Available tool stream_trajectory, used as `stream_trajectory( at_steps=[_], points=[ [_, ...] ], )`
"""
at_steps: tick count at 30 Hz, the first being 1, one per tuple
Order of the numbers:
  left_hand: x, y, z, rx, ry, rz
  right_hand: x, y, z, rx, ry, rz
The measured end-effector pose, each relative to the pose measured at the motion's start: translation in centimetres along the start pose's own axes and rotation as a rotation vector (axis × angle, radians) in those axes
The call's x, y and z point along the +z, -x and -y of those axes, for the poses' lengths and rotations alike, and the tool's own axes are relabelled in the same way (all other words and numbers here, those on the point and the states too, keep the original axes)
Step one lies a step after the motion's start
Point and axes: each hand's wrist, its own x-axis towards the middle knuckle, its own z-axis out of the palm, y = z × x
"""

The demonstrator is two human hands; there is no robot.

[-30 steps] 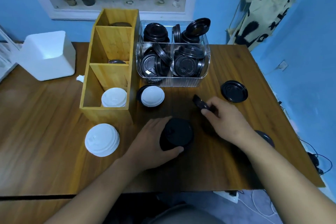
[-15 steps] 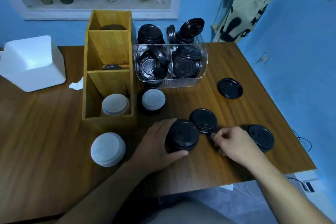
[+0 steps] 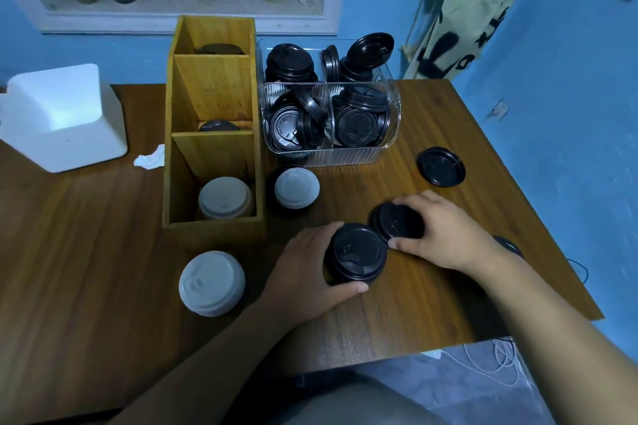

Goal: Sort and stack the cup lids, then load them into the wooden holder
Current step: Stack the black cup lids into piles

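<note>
My left hand (image 3: 307, 269) grips a stack of black cup lids (image 3: 357, 252) standing on the table. Just to its right, my right hand (image 3: 442, 235) holds a single black lid (image 3: 397, 221) by its edge, low over the table and touching the stack's side. The wooden holder (image 3: 212, 134) stands behind, with white lids (image 3: 224, 198) in its nearest compartment and dark lids in the two farther ones. A white lid stack (image 3: 211, 283) sits on the table in front of the holder. Another white lid (image 3: 296, 188) lies on a black one beside the holder.
A clear plastic bin (image 3: 331, 152) full of black lids stands behind my hands. One loose black lid (image 3: 441, 166) lies at the right, another (image 3: 509, 247) peeks out behind my right wrist. A white box (image 3: 65, 117) is at the far left. The table edge runs close on the right.
My right hand moved left from the table's right part and took hold of the single black lid beside the stack. My left hand stayed on the black stack.
</note>
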Motion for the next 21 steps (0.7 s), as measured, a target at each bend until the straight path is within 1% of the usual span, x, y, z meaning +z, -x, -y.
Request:
stream_trajectory(
  at_steps=[2,3,4,5,8,16,21],
  points=[
    [0.1,-0.1,0.0,-0.001,-0.012,0.000,-0.3,1.5,1.0,0.019,-0.132,-0.164],
    [0.1,-0.1,0.0,0.001,-0.018,-0.003,-0.3,2.4,2.0,0.000,-0.178,-0.220],
    [0.2,-0.1,0.0,0.001,-0.021,-0.007,-0.2,3.1,3.0,-0.029,-0.209,-0.243],
    [0.3,-0.2,-0.1,0.001,-0.024,-0.012,0.2,3.7,3.9,-0.060,-0.230,-0.236],
    [0.6,-0.4,0.0,0.009,-0.044,-0.023,1.6,4.1,5.8,-0.092,-0.216,-0.137],
    [0.7,-0.5,-0.1,0.014,-0.047,-0.009,3.1,2.7,6.7,-0.153,-0.126,-0.078],
    [0.2,-0.7,-0.6,0.014,-0.064,0.012,3.1,2.1,6.4,-0.110,-0.177,-0.003]
  ],
)
